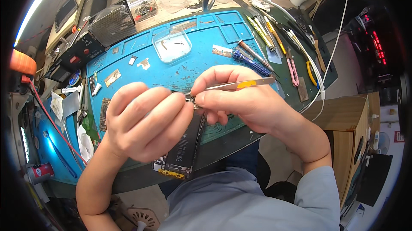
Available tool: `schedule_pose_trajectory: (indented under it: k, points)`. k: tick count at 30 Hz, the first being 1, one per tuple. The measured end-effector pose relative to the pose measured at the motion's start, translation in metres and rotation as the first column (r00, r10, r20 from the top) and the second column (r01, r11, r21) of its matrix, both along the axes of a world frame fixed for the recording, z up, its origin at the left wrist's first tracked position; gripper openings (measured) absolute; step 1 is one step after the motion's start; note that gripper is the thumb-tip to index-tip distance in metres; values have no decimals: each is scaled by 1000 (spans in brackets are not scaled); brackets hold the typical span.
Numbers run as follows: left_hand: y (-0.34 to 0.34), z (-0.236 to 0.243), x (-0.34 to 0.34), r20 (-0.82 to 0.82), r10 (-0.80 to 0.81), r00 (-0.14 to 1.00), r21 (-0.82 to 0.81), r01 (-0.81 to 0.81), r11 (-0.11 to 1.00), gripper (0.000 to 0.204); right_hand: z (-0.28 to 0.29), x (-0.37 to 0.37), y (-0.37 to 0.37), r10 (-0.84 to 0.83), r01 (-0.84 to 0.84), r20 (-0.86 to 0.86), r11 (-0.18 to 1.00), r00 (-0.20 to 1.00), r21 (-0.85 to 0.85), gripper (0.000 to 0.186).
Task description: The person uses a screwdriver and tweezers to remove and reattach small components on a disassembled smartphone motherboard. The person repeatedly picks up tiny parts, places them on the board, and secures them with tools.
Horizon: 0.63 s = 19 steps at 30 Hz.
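Note:
My left hand (148, 119) is raised over the mat with its fingers curled and pinched together. Its fingertips meet a tiny dark and metallic part (193, 100), too small to name. My right hand (244, 95) grips a pair of metal tweezers (234, 86) with a yellow patch, lying across the hand and pointing left. The right thumb and forefinger come right up to the tiny part, so the tweezers' tips are mostly hidden. Below both hands lies an opened phone (182, 151), its dark battery showing and a yellow strip at its near end. The left hand covers part of it.
On the blue work mat (201, 29) stands a clear plastic tray (171, 46) with small bits inside. A blue-handled screwdriver (251, 61) and several hand tools lie to the right, including pink-handled pliers (293, 72). A black power unit (75, 61) and a red test lead (38, 98) are at the left.

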State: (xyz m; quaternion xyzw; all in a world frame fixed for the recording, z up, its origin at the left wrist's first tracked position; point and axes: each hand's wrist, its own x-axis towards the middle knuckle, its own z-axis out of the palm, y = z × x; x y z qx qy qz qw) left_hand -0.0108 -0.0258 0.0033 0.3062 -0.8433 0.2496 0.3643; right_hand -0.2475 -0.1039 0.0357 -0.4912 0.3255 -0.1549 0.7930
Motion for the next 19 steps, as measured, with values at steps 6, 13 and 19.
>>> schedule_pose_trajectory:
  k: [6,13,19]
  points:
    - [-7,-7,0,-170,69,983,343,-7,939,35,-37,-3,10,-280,188,1,641,960,-744,8]
    - [-4,-15,2,-370,227,901,628,62,776,23,-51,-6,12,-202,70,16,263,979,-962,18]
    - [-6,-9,5,-334,268,904,753,85,652,23,-53,-5,12,-208,57,21,171,978,-984,23]
